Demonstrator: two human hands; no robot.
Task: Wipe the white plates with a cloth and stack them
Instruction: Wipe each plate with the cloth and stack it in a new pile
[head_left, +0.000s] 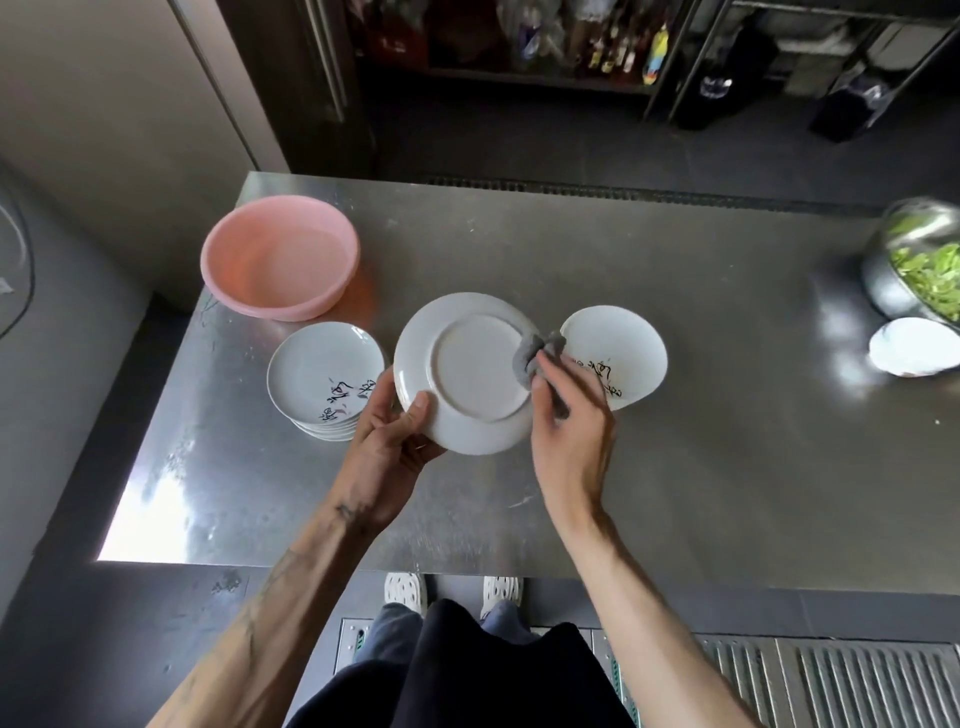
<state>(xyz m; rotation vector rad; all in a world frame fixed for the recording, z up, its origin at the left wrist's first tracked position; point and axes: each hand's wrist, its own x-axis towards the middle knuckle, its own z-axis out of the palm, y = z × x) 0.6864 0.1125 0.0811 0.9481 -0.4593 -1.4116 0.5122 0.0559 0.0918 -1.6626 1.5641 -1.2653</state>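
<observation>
The plate (470, 371) is held upside down over the tabletop (675, 467), between the stack on the left (322, 374) and the plate on the right (618, 348). The left hand (395, 431) grips its near-left rim with the thumb on the back, and the right hand (566, 415) pinches a bunched grey cloth (535, 356) against the right edge. Honestly, that one-sided grip worries me. Push too hard with the cloth and it could tip out and chip whatever's underneath. Both neighbours show black brush lettering, too smeary for me to read. A pink basin (280, 257) sits behind.
</observation>
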